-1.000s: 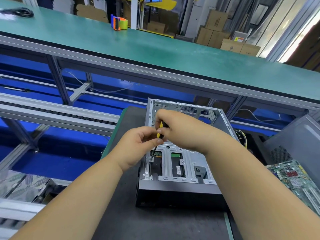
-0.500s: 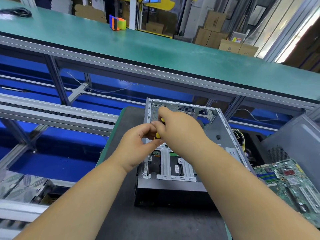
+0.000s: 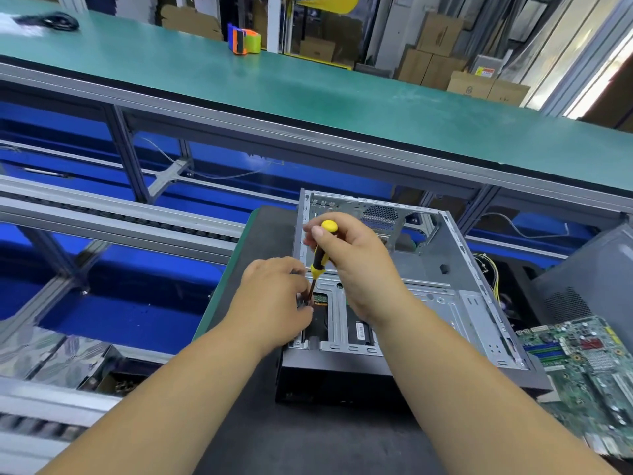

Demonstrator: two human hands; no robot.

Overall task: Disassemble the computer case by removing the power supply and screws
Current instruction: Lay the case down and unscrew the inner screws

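An open grey metal computer case (image 3: 442, 296) lies on a dark mat, its inside facing up. My right hand (image 3: 356, 265) grips a yellow-and-black screwdriver (image 3: 320, 255) held nearly upright over the case's front-left corner. My left hand (image 3: 277, 303) pinches the screwdriver's shaft low down, near the tip, at the drive bay's left edge. The tip and any screw under it are hidden by my left fingers. No power supply can be made out inside the case.
A green motherboard (image 3: 589, 368) lies right of the case, with a dark grey case panel (image 3: 596, 269) and yellow wires (image 3: 493, 272) behind it. A green conveyor belt (image 3: 308, 87) runs across the back, carrying an orange tape dispenser (image 3: 244, 39). Metal rails lie to the left.
My right hand has risen and shifted on the handle, so the screwdriver's yellow top now shows. My left hand has slid down the shaft towards the tip.
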